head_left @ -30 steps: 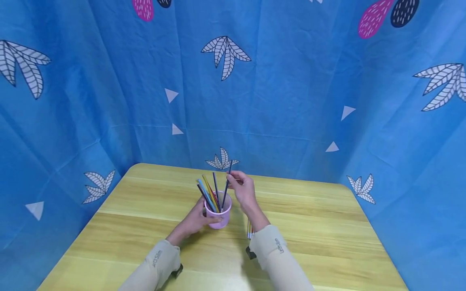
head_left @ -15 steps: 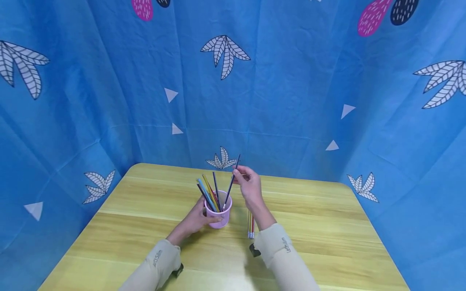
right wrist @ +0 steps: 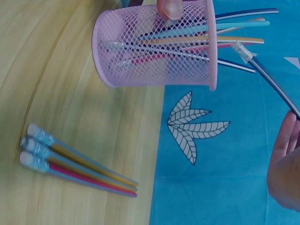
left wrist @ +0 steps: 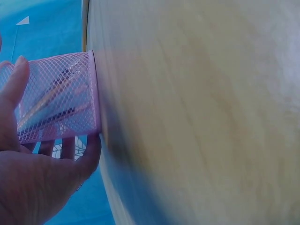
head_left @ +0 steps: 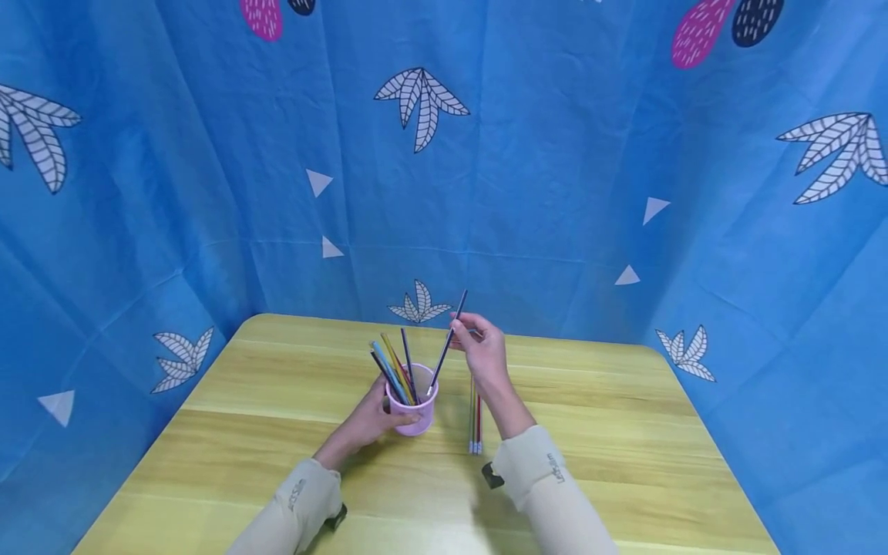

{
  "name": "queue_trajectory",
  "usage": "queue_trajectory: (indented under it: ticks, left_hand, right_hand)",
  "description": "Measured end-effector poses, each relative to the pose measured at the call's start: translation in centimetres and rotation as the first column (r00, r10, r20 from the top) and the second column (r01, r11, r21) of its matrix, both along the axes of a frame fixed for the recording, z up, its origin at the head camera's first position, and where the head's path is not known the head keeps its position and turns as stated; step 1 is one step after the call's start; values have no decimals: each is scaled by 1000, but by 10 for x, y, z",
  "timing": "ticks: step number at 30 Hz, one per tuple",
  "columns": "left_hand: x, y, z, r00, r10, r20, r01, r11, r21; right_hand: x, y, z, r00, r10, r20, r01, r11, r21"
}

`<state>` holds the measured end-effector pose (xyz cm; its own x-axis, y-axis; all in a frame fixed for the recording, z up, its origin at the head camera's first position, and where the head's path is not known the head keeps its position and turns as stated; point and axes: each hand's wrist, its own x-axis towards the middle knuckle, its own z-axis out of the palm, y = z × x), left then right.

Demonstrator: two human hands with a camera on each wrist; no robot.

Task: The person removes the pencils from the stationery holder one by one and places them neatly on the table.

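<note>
My left hand (head_left: 366,422) grips a pink mesh pencil cup (head_left: 416,422) from the left; in the left wrist view its fingers and thumb wrap the cup (left wrist: 61,101). Several pencils (head_left: 395,368) in dark blue, light blue, yellow and red lean inside. My right hand (head_left: 486,356) pinches a dark blue pencil (head_left: 447,343) near its upper end. That pencil slants with its eraser end down. In the right wrist view the eraser end of the pencil (right wrist: 246,52) is just outside the cup's rim (right wrist: 212,61), and the right hand (right wrist: 286,164) is partly cut off.
Three pencils (right wrist: 79,164) with white erasers lie side by side on the wooden table (head_left: 610,462), right of the cup and beside my right forearm. A blue patterned curtain (head_left: 541,193) hangs behind the table's far edge and around its sides.
My right hand has moved up and to the right, drawing the dark blue pencil with it. The eraser end has risen from inside the cup. My left hand keeps its hold.
</note>
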<state>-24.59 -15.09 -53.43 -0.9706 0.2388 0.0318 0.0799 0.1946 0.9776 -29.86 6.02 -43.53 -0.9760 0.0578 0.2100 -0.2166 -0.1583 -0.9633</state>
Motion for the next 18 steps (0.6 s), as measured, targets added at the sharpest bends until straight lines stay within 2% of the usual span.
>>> queue_trajectory:
  ticks: [11, 18]
  left_hand:
    - [6, 2, -2, 999, -29, 19, 29, 1000, 0]
    - [4, 2, 3, 1000, 0, 21, 0, 1000, -11]
  right_hand:
    - [8, 22, -1, 999, 8, 52, -11, 997, 71]
    - [8, 31, -2, 995, 26, 93, -36, 993, 108]
